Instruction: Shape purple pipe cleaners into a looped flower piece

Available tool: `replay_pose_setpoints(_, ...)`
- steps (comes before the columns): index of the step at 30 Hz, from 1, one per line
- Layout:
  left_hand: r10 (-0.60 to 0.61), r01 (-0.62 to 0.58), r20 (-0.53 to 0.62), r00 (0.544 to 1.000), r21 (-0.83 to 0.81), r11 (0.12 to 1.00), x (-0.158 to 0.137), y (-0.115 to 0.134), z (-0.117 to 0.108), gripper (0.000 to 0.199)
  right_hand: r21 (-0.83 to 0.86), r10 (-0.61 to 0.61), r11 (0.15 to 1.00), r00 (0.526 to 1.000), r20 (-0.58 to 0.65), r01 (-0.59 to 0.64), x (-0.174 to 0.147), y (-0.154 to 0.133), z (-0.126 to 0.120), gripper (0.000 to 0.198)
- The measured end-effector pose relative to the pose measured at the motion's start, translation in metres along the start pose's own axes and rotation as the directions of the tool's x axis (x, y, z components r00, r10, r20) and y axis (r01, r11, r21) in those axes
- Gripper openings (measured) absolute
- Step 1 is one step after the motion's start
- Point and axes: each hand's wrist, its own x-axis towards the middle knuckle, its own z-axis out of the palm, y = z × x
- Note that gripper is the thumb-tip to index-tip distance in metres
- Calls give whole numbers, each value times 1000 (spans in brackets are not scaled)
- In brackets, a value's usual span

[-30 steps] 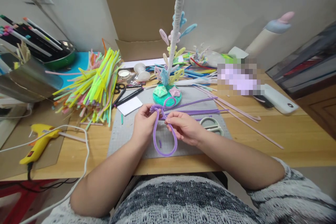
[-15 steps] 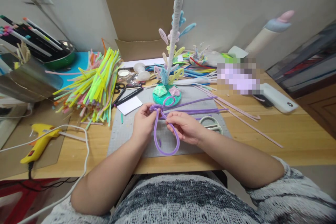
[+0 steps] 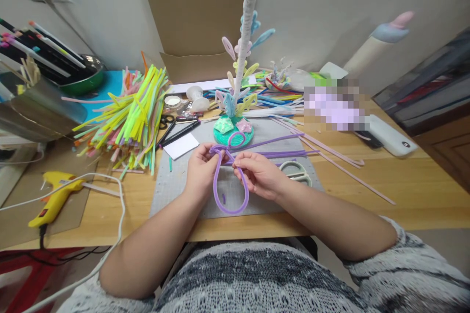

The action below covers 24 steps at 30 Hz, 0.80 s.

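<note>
Two-handed pinch on one fuzzy purple stem (image 3: 231, 212) bent into loops, above a grey rectangular cutting mat (image 3: 171, 188). Gathered crossing of the stem held tight between thumb and bent fingers of the left hand (image 3: 200, 168); right side of the big loop caught between narrowed thumb and fingertips of the right hand (image 3: 259, 173). Between both hands, hanging toward the body, the teardrop bulk of that loop, with a smaller ring just beyond the left fingertips. Seen through the loop, a short purple scrap (image 3: 223, 199). Past the right hand, straight purple stems (image 3: 271, 154); beside its wrist, pale grey-green scissors handles (image 3: 299, 176). Farther out, a round teal base (image 3: 225, 139) beneath a tall white wrapped rod (image 3: 245, 39); leftward, a white rectangular card (image 3: 180, 146), a heaped yellow-green stem bundle (image 3: 135, 117), a yellow plastic glue gun (image 3: 55, 200).
</note>
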Motion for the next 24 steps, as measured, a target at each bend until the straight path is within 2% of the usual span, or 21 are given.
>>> replay_pose_setpoints(12,21,-23,83,996,22,1000,-2,-7,3,23,11,-95,995,992,-82,96,7,5,-5,22)
replay_pose_setpoints(14,28,-29,58,998,20,999,-1,-6,2,24,14,-86,996,993,-78,87,6,4,-5,23)
replay_pose_setpoints(20,99,-101,-114,988,-12,995,4,-5,-3,26,-70,-22,997,1000,-7,22,0,0,-5,21)
replay_pose_setpoints(22,103,-102,-74,992,8,995,3,-5,-2,24,-63,-33,998,999,-10,32,0,0,-5,21)
replay_pose_setpoints(24,82,-84,38,996,48,995,0,-5,0,22,-39,-41,998,999,-29,40,2,1,-6,21)
